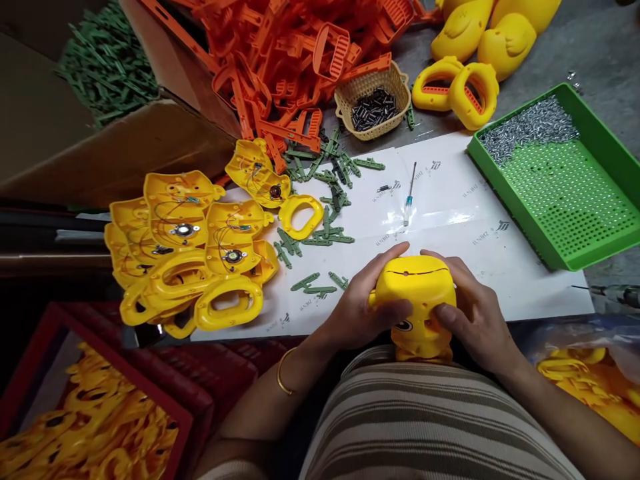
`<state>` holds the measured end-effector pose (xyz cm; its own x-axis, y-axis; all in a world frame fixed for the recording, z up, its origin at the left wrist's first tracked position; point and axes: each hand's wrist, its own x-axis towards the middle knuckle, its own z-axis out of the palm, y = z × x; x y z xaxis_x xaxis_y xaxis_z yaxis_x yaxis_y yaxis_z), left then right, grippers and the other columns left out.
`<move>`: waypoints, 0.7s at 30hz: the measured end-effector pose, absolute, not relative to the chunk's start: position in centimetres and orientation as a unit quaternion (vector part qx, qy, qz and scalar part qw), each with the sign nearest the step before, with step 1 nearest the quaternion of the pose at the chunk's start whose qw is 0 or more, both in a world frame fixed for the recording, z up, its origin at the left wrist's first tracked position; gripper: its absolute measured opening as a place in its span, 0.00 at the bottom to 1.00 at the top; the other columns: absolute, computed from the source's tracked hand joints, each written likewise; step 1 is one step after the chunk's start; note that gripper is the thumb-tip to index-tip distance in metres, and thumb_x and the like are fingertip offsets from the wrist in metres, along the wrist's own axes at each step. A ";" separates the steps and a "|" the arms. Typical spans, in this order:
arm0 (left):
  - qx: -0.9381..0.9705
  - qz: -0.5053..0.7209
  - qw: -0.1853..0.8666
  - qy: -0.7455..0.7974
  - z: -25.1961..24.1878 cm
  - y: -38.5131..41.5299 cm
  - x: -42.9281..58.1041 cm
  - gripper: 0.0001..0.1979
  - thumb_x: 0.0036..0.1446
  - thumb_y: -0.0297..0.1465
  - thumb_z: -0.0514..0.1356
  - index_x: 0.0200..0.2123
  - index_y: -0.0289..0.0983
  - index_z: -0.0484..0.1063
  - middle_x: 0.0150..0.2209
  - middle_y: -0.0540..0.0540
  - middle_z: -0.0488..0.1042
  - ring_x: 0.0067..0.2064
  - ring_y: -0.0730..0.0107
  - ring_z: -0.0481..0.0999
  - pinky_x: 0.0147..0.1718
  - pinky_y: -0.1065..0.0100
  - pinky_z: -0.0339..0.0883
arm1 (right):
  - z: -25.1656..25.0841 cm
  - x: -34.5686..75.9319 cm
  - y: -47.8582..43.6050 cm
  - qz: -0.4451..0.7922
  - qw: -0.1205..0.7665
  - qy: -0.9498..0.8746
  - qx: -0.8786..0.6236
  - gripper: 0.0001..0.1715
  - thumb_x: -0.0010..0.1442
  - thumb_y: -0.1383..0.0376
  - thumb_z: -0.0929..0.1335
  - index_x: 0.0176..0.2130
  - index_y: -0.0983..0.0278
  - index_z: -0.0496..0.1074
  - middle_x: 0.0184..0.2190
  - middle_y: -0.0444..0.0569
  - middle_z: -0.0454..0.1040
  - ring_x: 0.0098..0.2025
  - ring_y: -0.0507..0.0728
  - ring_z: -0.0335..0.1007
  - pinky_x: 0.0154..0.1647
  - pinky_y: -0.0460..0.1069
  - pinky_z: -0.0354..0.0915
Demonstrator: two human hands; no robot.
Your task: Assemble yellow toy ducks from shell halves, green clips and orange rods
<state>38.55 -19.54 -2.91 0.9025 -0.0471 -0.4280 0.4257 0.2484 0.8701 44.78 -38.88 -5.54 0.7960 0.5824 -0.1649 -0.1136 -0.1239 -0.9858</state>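
Observation:
A yellow plastic toy body is held close to my striped shirt, at the near edge of the white-covered table. My left hand grips its left side, thumb across the front over a printed eye. On the other side my right hand is closed round it, thumb pressed on the front face. A dark seam gap with a small hole runs across the toy's top. Beyond the hands, a screwdriver with a clear blue handle lies on the white sheet. A small dark spring lies left of it.
Open yellow shells with wires and yellow handle rings pile up at left. Green strips lie scattered near orange parts. A basket of dark springs stands behind. At right are a green screw tray and a power screwdriver.

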 end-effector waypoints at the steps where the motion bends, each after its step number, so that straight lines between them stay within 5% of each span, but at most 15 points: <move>1: 0.601 -0.140 0.769 0.167 -2.8 -19.6 38.5 0.45 0.49 0.54 0.66 0.66 0.40 0.60 0.63 0.39 0.66 0.59 0.44 0.69 0.55 0.58 0.66 | -5.3 44.7 -38.9 0.275 0.638 -0.169 -0.699 0.35 0.58 0.47 0.70 0.62 0.54 0.67 0.49 0.49 0.69 0.55 0.61 0.66 0.55 0.53 0.65; 12: 0.643 -0.076 0.733 0.209 -4.4 -20.9 37.9 0.32 0.55 0.50 0.63 0.57 0.37 0.69 0.52 0.40 0.75 0.51 0.52 0.75 0.47 0.62 0.70 | -6.3 44.8 -38.0 0.327 0.667 -0.111 -0.660 0.35 0.58 0.43 0.69 0.56 0.60 0.71 0.48 0.51 0.72 0.49 0.61 0.71 0.48 0.53 0.70; 17: 0.648 -0.111 0.731 0.184 -3.8 -19.9 38.3 0.34 0.57 0.48 0.62 0.62 0.37 0.64 0.54 0.40 0.74 0.52 0.52 0.74 0.46 0.64 0.70 | -6.1 44.8 -37.8 0.352 0.653 -0.116 -0.660 0.40 0.59 0.43 0.67 0.63 0.59 0.63 0.60 0.53 0.67 0.60 0.64 0.65 0.60 0.59 0.65; 21: 0.637 -0.141 0.740 0.165 -3.0 -19.2 38.6 0.38 0.56 0.49 0.62 0.66 0.40 0.59 0.54 0.41 0.74 0.51 0.51 0.74 0.45 0.63 0.70 | -5.5 44.5 -37.8 0.351 0.650 -0.145 -0.658 0.49 0.57 0.43 0.69 0.67 0.59 0.53 0.62 0.56 0.64 0.59 0.66 0.66 0.59 0.61 0.66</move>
<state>38.56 -19.22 -3.02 0.9059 0.0021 -0.4236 0.4185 0.1497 0.8958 44.47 -37.76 -5.53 0.7118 0.6469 -0.2735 -0.2662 -0.1119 -0.9574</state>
